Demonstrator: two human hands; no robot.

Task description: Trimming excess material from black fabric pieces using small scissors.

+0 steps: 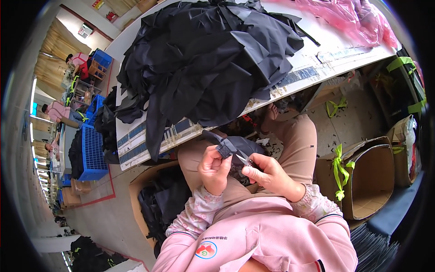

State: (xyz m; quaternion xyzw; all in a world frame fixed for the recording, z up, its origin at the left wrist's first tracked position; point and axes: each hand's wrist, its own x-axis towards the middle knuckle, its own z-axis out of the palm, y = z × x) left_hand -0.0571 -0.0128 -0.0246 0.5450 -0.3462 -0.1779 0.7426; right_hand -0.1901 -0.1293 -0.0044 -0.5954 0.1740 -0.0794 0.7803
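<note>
Over my lap, my left hand (214, 171) pinches the end of a dark fabric piece (226, 148), folded to a small stitched square at the fingertips. The rest of the dark cloth (244, 144) hangs down between my knees. My right hand (271, 176) is closed around small thread snips (243, 158). Their pale blades point toward the fabric in my left hand, close beside its edge. Whether the blades touch the cloth or a thread I cannot tell.
A big heap of black fabric pieces (204, 59) covers much of the white table (312, 68) ahead. Pink plastic (358, 20) lies at its far right. Cardboard boxes stand left, holding dark cloth (165, 199), and right (369, 181). Blue crates (93, 152) and several people are farther left.
</note>
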